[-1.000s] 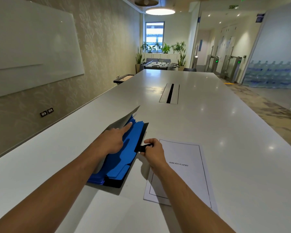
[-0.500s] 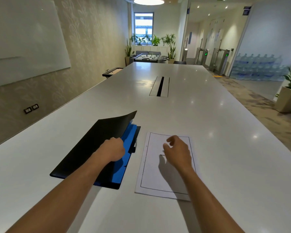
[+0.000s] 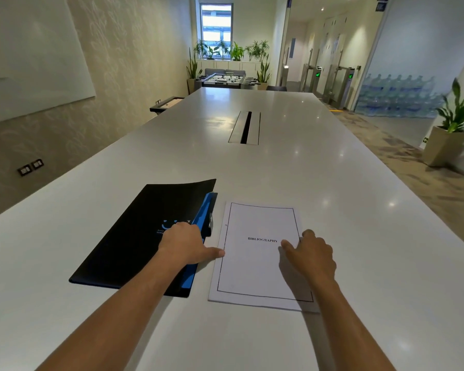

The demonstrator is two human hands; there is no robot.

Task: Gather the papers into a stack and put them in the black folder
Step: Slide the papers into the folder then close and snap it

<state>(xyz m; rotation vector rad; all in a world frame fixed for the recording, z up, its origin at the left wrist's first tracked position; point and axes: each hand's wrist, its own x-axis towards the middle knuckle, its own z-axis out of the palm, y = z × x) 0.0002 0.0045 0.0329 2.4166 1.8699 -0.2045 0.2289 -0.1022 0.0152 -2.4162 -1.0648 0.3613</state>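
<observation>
1. On the white table, the black folder lies flat on the near part of the surface, its cover lowered almost shut, with blue dividers showing along its right edge.
2. Just right of the black folder, the stack of papers lies flat; the top sheet reads "BIBLIOGRAPHY".
3. Resting on the right part of the black folder's cover, the left hand grips nothing; its thumb points right, and its tip touches the left edge of the papers.
4. Right of the black folder, the right hand rests at the papers' right edge, fingers curled and thumb on the top sheet; it pinches nothing that can be seen.
</observation>
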